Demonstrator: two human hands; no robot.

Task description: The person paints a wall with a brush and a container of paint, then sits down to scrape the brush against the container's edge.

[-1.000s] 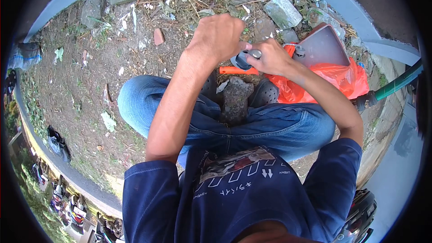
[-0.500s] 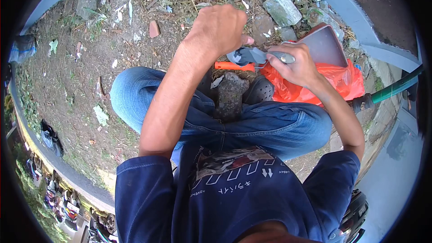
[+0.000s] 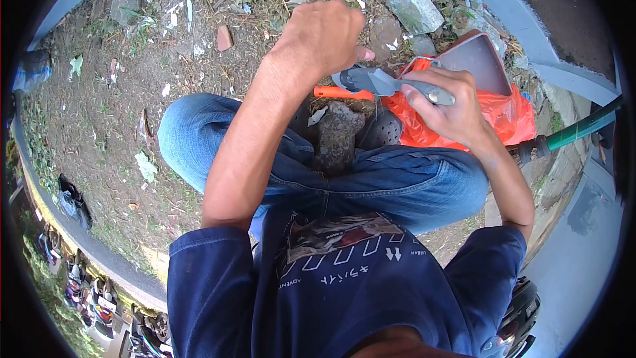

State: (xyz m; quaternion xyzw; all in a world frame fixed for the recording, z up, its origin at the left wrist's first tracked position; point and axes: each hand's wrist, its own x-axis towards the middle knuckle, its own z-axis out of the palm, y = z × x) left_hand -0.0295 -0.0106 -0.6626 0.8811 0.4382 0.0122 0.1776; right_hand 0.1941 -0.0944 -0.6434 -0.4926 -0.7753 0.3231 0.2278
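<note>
My right hand [image 3: 447, 103] is closed around the grey handle of a putty knife [image 3: 381, 83]. Its blade points left, and the blade's far end is smeared with something dark. Just above that end, my left hand [image 3: 328, 36] is closed with its back to me and its thumb sticking out to the right. What its fingers hold, if anything, is hidden beneath it. Below the blade lies an orange handle [image 3: 344, 93] near a red plastic bag [image 3: 507, 119]. A grey tray [image 3: 474, 63] rests on the bag.
A rough stone block [image 3: 338, 136] stands between my feet, in front of my crossed legs. Stones [image 3: 415, 10] and a brick piece [image 3: 224, 38] lie on the littered soil. At the right, a green hose [image 3: 573, 134] runs past a grey wall [image 3: 570, 252].
My right hand has shifted a little right and toward me, with the putty knife's handle tilting along. More of the blade shows. My left hand has risen slightly.
</note>
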